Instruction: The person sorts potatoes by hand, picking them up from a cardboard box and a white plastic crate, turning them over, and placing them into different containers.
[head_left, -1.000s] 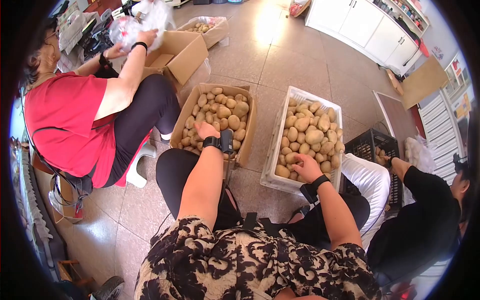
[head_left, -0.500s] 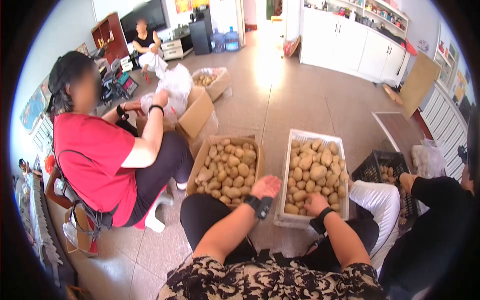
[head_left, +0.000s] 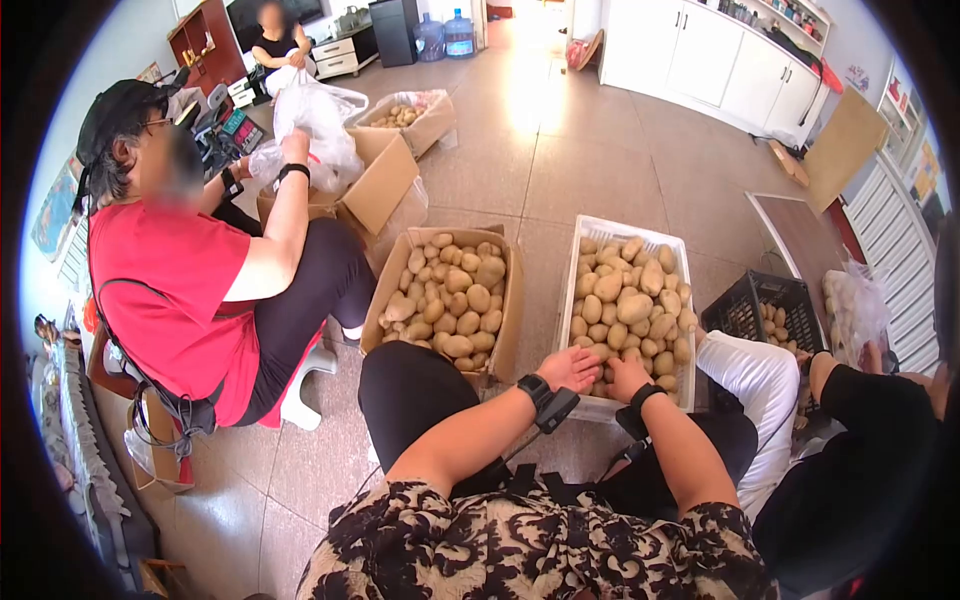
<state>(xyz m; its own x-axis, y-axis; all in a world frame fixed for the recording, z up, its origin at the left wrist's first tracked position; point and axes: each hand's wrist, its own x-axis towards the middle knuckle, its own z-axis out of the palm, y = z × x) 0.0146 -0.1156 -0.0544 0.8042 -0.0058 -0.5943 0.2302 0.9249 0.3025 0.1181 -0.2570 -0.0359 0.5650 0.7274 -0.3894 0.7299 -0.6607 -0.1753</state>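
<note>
A white plastic crate [head_left: 683, 240] heaped with brown potatoes [head_left: 634, 307] stands on the floor before me. My left hand [head_left: 571, 370] is over its near left corner, palm turned up and fingers stretched out, holding nothing. Close beside it, my right hand [head_left: 628, 376] reaches down among the potatoes at the near side. Its fingers are curled round a potato that is mostly hidden. Left of the crate stands a cardboard box [head_left: 512, 300], also full of potatoes. Both my wrists wear black bands.
On the left a person in a red shirt [head_left: 170, 290] sits handling a plastic bag [head_left: 325, 135] over an open carton [head_left: 380, 185]. Another bag of potatoes [head_left: 400, 115] stands behind. At right are a black crate [head_left: 745, 305] and another person's white-trousered leg [head_left: 750, 380].
My left hand has moved right, from beside the cardboard box to the white crate. My right hand has stayed at the crate's near side, shifting slightly among the potatoes. The view has tilted down.
</note>
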